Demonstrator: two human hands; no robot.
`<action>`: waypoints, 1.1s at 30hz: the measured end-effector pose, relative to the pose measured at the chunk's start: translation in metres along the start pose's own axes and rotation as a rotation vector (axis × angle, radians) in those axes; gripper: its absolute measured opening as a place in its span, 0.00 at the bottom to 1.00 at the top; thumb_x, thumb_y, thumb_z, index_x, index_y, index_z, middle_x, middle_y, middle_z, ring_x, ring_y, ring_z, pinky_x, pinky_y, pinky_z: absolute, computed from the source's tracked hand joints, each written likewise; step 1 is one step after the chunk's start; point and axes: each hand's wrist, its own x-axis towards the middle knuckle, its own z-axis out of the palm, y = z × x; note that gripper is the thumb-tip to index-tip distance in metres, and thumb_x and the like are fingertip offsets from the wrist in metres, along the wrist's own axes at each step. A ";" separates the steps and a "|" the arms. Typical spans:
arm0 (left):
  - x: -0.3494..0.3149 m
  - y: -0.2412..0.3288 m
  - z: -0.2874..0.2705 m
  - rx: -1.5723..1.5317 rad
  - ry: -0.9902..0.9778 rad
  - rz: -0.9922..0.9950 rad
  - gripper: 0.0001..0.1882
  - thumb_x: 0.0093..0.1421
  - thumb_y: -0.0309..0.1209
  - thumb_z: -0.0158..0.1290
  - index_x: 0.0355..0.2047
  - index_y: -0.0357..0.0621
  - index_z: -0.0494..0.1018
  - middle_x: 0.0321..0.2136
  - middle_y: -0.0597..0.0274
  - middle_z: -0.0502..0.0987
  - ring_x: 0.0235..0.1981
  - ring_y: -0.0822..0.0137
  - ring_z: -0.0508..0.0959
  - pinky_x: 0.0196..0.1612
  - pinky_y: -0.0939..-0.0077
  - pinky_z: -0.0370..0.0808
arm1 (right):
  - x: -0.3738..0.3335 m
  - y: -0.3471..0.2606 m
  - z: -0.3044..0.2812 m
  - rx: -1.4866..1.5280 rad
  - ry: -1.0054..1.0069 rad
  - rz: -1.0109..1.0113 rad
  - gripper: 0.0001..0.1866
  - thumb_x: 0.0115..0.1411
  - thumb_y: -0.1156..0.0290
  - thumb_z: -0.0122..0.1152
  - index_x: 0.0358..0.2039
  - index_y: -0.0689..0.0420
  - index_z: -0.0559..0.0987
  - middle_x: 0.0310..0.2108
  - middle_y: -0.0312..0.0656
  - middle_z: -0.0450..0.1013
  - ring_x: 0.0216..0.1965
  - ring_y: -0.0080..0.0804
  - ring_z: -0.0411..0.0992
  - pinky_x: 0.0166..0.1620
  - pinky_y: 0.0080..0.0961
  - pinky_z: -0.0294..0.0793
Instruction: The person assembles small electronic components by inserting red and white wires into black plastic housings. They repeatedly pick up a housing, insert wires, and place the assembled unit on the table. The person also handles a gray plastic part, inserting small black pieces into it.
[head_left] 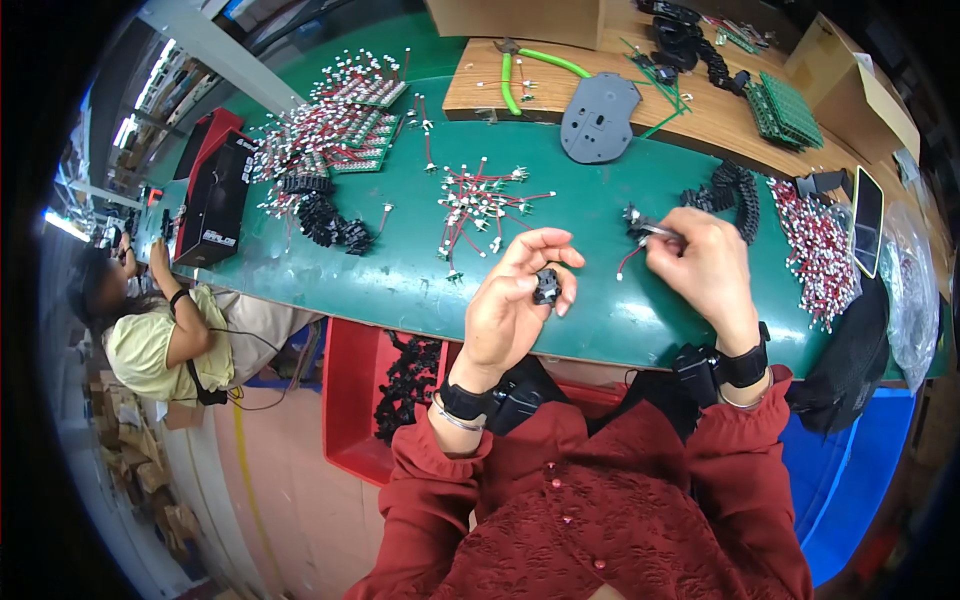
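My left hand (512,300) is raised over the near edge of the green mat, its fingers curled round a small black plastic part (546,287). To its right, my right hand (703,262) pinches a slim grey-and-black piece (658,231), whose exact kind I cannot make out. By its tip is a red wire (630,259) with a white end; whether they are joined is unclear. Beyond my left hand lies a loose pile of small boards with red wires and white connectors (480,205). A curved row of black plastic parts (735,195) sits beside my right hand.
Wired green boards (350,130) and another black row (335,225) lie left, near a black-and-red box (215,195). Green-handled cutters (508,85) and a grey plate (600,118) lie ahead. Right are wired connectors (815,250) and a phone (867,222). A red bin (345,400) stands below; a co-worker (165,335) sits left.
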 end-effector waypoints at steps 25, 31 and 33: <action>-0.034 0.006 0.003 0.175 -0.079 -0.097 0.16 0.59 0.24 0.47 0.47 0.40 0.60 0.46 0.44 0.70 0.29 0.70 0.74 0.31 0.79 0.74 | 0.063 -0.061 0.071 0.036 -0.245 -0.140 0.09 0.47 0.68 0.58 0.27 0.59 0.78 0.25 0.45 0.72 0.29 0.45 0.72 0.32 0.37 0.69; -0.032 0.002 -0.001 0.104 -0.010 -0.077 0.13 0.59 0.23 0.47 0.45 0.39 0.63 0.45 0.44 0.71 0.29 0.70 0.74 0.31 0.80 0.74 | 0.042 -0.049 0.040 -0.020 -0.289 -0.121 0.09 0.44 0.71 0.58 0.27 0.59 0.77 0.25 0.44 0.72 0.28 0.44 0.72 0.30 0.35 0.70; -0.029 0.000 -0.003 0.037 0.041 -0.085 0.12 0.58 0.23 0.47 0.43 0.38 0.65 0.45 0.45 0.70 0.29 0.70 0.74 0.32 0.79 0.74 | 0.036 -0.044 0.034 0.012 -0.280 -0.105 0.09 0.44 0.72 0.58 0.28 0.59 0.78 0.26 0.43 0.72 0.29 0.43 0.72 0.31 0.33 0.70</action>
